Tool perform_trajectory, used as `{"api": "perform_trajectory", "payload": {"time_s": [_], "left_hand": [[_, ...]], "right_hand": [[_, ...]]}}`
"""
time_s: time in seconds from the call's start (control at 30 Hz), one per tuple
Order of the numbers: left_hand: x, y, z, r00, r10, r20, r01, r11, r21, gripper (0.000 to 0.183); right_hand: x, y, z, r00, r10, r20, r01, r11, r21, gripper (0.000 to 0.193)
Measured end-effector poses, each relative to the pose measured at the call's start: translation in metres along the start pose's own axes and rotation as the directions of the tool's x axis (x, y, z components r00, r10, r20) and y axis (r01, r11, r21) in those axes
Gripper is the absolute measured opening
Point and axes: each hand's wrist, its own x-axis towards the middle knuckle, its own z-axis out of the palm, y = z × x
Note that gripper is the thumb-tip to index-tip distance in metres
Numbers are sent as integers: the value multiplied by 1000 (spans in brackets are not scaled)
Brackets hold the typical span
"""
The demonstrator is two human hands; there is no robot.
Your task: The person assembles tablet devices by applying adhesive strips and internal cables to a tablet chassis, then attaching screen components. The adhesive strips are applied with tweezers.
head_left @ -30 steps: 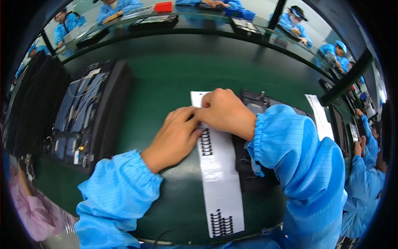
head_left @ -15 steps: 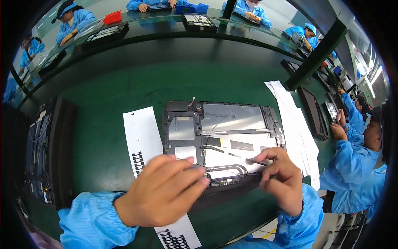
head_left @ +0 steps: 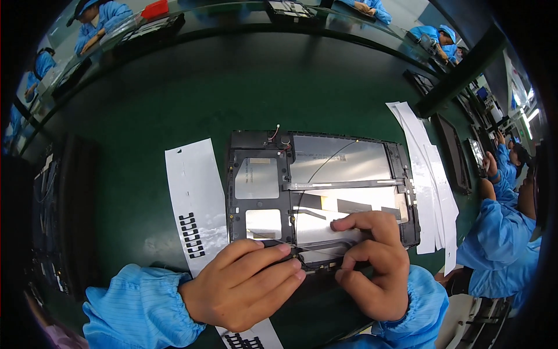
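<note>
A flat black device chassis [head_left: 236,198] with silver metal plates lies in front of me. My left hand [head_left: 247,285] rests palm down on its near left edge, fingers stretched out and fingertips beside a thin dark cable; the thumb is hidden. Over the near right part of the chassis, my right hand [head_left: 375,264] is curled, with index finger and thumb bent. From it a thin pair of tweezers [head_left: 318,252] points left toward my left fingertips; most of the grip is hidden. A thin black wire [head_left: 325,166] curves over the upper plate.
A white sheet [head_left: 195,186] with black stick-on pieces lies left of the chassis, and another sheet [head_left: 264,334] lies below my left hand. White papers [head_left: 427,192] are on the right. A dark device stack [head_left: 52,209] stands far left. Co-workers in blue sit around; a post [head_left: 459,75] rises at right.
My right hand has moved left and down, bringing the tweezers near my left fingertips. My left hand has shifted slightly right and down, and the view has tilted a little.
</note>
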Motion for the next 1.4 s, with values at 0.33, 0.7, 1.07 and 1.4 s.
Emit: {"api": "perform_trajectory", "payload": {"time_s": [0.33,0.7,1.07,1.4], "left_hand": [[3,12,-8,999,0,49,-3,997,74,21],[16,15,-4,989,21,146,-54,973,223,23],[14,15,-2,984,-6,177,-38,968,248,22],[14,20,-1,984,-32,175,-14,967,255,23]], "right_hand": [[-2,-2,3,1000,-5,-4,5,998,-69,10],[-1,-4,-2,1000,-5,-1,4,994,-105,9],[-4,4,-6,994,-102,33,103,994,-48,22],[-6,-5,3,958,-287,-22,271,926,-262,15]]}}
